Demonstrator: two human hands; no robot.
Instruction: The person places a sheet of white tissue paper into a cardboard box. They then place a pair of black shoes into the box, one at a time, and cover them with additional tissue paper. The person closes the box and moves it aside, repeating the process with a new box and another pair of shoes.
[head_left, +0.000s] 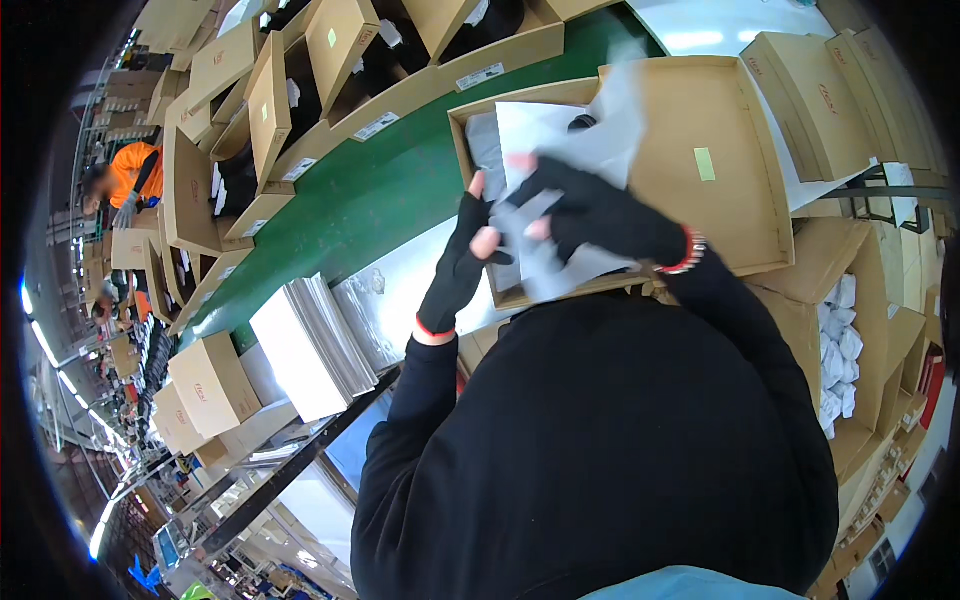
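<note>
An open brown cardboard box (475, 118) lies in front of me, with its lid opened out to the right. White tissue paper (530, 125) lies in it, partly blurred and lifted up near the lid. A small black item (582, 122) shows at the paper's edge; the rest of it is covered. My right hand (590, 205), in a black fingerless glove, is over the paper, its fingers smeared by motion, so its grip is unclear. At the box's left side is my left hand (462, 250), gloved alike, with thumb and forefinger apart.
On the green table (370, 200), several open boxes (350, 60) with black items stand in a row at the far left. A stack of white sheets (310, 345) lies left of me. At right is a carton (840, 340) of white wrapped bundles. A person in orange (135, 175) works far left.
</note>
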